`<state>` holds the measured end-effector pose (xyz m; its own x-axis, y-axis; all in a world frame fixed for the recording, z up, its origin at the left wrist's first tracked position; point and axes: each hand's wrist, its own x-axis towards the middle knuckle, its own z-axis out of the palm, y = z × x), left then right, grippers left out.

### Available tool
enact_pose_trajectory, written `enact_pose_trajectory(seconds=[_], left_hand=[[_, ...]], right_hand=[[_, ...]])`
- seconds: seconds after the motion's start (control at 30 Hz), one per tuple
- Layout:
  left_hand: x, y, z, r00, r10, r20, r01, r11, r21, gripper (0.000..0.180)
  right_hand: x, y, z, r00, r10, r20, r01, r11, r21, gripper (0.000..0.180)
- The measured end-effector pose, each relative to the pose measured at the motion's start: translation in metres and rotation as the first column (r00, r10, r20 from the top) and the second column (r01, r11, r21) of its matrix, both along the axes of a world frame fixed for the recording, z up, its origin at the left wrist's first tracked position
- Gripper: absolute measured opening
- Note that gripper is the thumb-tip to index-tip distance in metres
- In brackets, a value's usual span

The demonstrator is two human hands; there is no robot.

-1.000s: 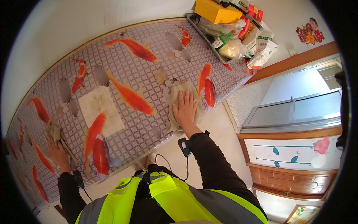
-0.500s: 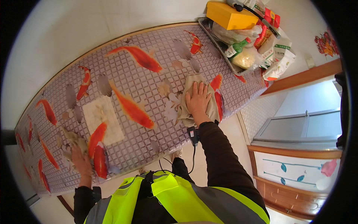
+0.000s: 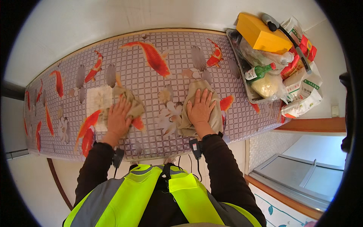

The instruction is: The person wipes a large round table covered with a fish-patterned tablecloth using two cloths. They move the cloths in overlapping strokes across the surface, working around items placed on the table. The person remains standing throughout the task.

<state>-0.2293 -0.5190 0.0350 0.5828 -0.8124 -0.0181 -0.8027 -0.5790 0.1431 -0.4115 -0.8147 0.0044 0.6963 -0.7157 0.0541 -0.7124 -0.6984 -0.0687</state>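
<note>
My left hand (image 3: 118, 117) lies flat on a bunched beige cloth (image 3: 133, 106), fingers stretched out, on the left half of the table. Under my right hand (image 3: 201, 110) a second beige cloth (image 3: 185, 123) is spread out. Those fingers are straight and slightly apart, pressing the cloth down. Both cloths rest on a table covering (image 3: 170, 41) with a grey-brown grid and printed orange fish and flowers. A pale square patch (image 3: 99, 96) on the covering shows beside my left hand, partly hidden by its cloth.
At the table's right end a tray (image 3: 245, 85) holds a yellow box (image 3: 262, 33), a green bottle (image 3: 261, 72) and plastic bags. White packages (image 3: 304, 85) and a long black-and-grey tool (image 3: 293, 39) are beside or on the pile. A wall (image 3: 124, 17) runs along the far edge.
My left hand has slid its cloth rightward from the table's left part to beside the pale patch. My right hand stays on its cloth. The whole view has turned somewhat.
</note>
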Motion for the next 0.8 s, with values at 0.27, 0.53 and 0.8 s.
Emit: enact_pose_trajectory(seconds=[0.27, 0.53, 0.8], left_hand=[[0.051, -0.025, -0.026, 0.920, 0.370, 0.129, -0.363, 0.929, -0.073, 0.057], [0.051, -0.024, -0.023, 0.924, 0.363, 0.118, -0.350, 0.929, -0.120, 0.059], [0.051, -0.030, -0.011, 0.930, 0.361, 0.070, -0.354, 0.930, -0.096, 0.058]], right_hand=[[0.019, -0.067, 0.002, 0.959, 0.285, 0.012, -0.284, 0.957, -0.060, 0.067], [0.091, -0.151, -0.009, 0.984, 0.176, -0.017, -0.177, 0.979, -0.098, 0.063], [0.187, -0.188, -0.003, 0.967, -0.253, -0.032, 0.254, 0.967, 0.008, 0.063]])
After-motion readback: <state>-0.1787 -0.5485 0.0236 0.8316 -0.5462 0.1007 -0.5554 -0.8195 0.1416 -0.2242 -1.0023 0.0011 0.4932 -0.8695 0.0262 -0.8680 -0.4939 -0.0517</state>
